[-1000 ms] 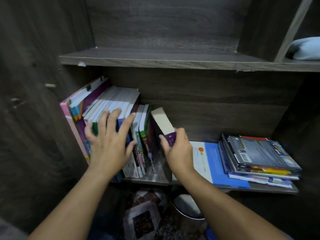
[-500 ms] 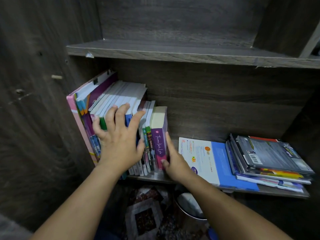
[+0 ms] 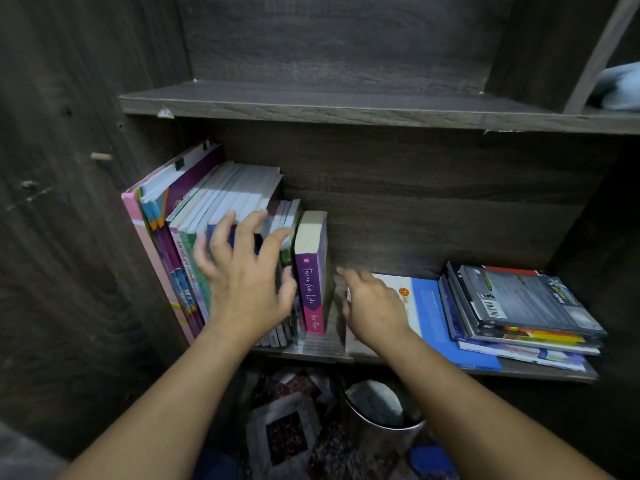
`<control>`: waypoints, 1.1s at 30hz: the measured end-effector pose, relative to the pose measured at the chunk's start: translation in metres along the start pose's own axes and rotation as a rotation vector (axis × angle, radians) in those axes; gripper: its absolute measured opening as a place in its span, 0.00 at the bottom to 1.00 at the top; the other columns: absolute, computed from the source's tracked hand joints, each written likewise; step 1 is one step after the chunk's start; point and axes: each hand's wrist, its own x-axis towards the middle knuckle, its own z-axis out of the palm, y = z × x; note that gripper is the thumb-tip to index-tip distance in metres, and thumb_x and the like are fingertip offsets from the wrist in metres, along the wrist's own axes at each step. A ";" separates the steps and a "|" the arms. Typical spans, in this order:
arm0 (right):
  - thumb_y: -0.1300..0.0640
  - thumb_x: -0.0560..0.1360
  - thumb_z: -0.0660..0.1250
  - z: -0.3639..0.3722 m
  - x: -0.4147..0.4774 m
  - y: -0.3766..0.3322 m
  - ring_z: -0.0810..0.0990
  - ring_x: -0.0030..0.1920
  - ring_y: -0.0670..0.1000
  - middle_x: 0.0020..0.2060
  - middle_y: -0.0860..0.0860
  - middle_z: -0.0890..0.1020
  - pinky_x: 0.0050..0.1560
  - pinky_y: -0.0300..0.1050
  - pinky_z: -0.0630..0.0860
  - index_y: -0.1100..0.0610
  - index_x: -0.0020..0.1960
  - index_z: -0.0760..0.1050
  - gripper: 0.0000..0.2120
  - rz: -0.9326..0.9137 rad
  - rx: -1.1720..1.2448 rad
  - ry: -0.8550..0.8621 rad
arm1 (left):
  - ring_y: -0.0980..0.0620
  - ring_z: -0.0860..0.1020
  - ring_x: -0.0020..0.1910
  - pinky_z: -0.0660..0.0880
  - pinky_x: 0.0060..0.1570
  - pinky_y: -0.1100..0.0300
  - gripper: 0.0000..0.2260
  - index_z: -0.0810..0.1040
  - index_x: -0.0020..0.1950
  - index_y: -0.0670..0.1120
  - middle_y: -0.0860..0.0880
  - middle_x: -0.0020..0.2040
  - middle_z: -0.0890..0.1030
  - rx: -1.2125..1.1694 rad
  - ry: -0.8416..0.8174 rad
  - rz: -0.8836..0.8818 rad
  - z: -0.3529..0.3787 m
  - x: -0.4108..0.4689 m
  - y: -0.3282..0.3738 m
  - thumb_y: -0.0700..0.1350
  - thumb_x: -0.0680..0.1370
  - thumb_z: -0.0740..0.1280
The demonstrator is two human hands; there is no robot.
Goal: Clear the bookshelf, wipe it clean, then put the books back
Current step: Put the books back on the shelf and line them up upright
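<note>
Though the left hand (image 3: 247, 282) stays splayed, the right hand (image 3: 375, 308) has dropped its grip on the purple book (image 3: 311, 292).

1. A dark wood-grain bookshelf (image 3: 346, 102) is filling the dimly lit view.
2. A small peg (image 3: 101, 156) is sticking out of its side panel at 9 o'clock.
3. A patterned mat (image 3: 287, 438) is lying at 6 o'clock, beside a round metal bin (image 3: 377, 431).
4. Pale fabric (image 3: 618, 86) is resting at 2 o'clock.
</note>
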 end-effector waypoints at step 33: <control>0.54 0.77 0.66 -0.048 -0.073 0.204 0.56 0.76 0.56 0.77 0.54 0.57 0.74 0.56 0.56 0.45 0.78 0.50 0.36 0.377 -0.205 -0.192 | 0.40 0.60 0.69 0.61 0.62 0.41 0.30 0.71 0.66 0.45 0.43 0.70 0.63 0.301 -0.345 -0.095 0.073 0.018 0.103 0.57 0.69 0.71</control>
